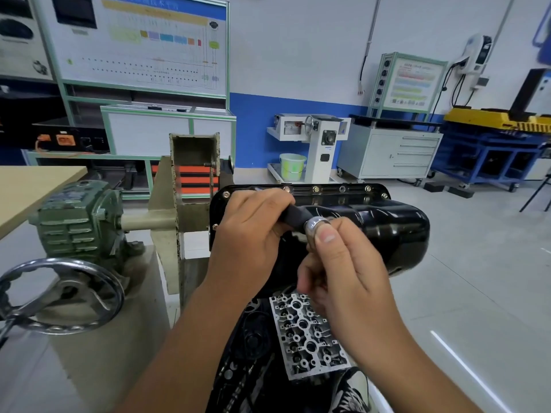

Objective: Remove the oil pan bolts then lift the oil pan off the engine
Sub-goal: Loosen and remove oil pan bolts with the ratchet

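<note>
Both hands meet above the pan (387, 231): left hand (253, 234) grips a black handle (293, 215), right hand (343, 263) pinches its chrome end (316, 226). No writing readable.

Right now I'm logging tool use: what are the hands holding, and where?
One tool: left hand grips its black handle, right hand pinches its shiny metal end.

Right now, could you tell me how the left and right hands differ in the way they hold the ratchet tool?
The left hand wraps its fingers round the black handle of the ratchet tool, while the right hand pinches the tool's shiny metal head under its thumb. The left hand sits higher, nearer the bolted flange of the glossy black oil pan; the right hand sits lower and nearer the camera. Both grip the same tool in front of the pan.
</note>
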Demonstrator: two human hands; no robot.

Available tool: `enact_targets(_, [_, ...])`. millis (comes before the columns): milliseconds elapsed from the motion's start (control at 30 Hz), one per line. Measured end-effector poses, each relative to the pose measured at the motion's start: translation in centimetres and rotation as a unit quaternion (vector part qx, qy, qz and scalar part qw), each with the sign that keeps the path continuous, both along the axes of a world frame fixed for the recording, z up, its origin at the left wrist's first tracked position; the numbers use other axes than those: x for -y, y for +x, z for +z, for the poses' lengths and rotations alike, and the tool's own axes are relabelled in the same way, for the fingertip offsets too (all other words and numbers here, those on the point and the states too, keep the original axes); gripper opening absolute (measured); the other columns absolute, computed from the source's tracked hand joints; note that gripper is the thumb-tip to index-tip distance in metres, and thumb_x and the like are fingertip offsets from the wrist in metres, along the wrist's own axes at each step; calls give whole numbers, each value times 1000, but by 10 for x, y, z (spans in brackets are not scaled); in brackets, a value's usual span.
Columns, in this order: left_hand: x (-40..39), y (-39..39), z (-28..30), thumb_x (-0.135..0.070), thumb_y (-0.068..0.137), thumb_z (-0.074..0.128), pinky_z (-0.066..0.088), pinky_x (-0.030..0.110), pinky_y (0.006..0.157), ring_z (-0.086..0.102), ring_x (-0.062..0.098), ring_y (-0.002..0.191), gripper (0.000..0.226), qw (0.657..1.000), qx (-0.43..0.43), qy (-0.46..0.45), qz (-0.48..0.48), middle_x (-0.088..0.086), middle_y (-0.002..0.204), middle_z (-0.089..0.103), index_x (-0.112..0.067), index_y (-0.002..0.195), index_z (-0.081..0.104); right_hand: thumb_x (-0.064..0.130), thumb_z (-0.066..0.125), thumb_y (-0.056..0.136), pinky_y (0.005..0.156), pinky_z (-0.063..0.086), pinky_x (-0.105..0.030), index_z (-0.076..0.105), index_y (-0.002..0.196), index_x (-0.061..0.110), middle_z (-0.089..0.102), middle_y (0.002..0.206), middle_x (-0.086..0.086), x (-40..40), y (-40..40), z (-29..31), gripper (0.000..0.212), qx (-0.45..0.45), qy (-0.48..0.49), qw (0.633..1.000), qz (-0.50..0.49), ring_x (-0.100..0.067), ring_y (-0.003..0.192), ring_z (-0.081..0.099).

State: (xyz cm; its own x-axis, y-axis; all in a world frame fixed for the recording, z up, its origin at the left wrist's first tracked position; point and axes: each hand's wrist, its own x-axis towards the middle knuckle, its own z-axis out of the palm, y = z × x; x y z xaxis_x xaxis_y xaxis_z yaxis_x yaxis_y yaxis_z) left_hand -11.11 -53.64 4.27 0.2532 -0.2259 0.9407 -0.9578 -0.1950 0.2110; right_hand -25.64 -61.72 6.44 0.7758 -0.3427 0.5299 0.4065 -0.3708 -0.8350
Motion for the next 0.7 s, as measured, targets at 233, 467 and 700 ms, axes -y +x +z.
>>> enact_targets(233, [-5,-3,1,1,95,60,53,44,97,66,30,112,27,999,-32,4,-36,12,118,70,3,120,70,52,46,97,46,33,-28,50,78,32,47,60,2,-6,6,-5,28,17,7,1000,11,-14,51,40])
enact_targets(467, [-21,3,8,2,94,55,53,44,95,66,26,112,30,995,-30,54,-80,8,118,70,-1,121,68,54,41,101,52,39,-37,46,82,32,50,63,5,29,2,38,29,-60,-323,945,11,-13,56,48])
enact_targets(700, [-14,2,6,9,92,59,54,42,92,65,26,109,30,997,-28,23,-72,7,116,69,-2,119,67,67,27,98,52,40,-39,42,73,33,50,58,8,34,-4,45,45,-78,-439,890,-90,-14,55,52])
